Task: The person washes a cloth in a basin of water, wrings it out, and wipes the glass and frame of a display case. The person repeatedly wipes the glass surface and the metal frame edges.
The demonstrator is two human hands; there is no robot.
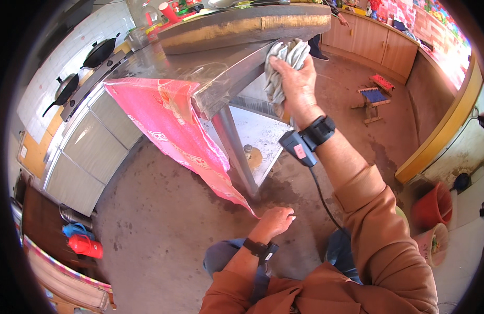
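Observation:
My right hand (299, 84) grips a crumpled grey-white cloth (283, 59) against the front edge of a metal-topped table (234, 74), just under a thick round wooden board (246, 25). A pink patterned cloth (171, 121) hangs from the near corner of this table, its lower tip reaching my left hand (275, 223). The fingers of my left hand are curled; whether they pinch that tip is hidden. A metal leg (234, 149) and a white lower shelf (246, 117) show beneath the tabletop.
Pans (67, 88) rest on a stove at the left, above pale cabinets (96, 145). Red and blue thermoses (85, 246) stand lower left. Small folding stools (371, 98) are on the floor at right, near buckets (432, 204). Another person's hand (343, 20) shows beyond the board.

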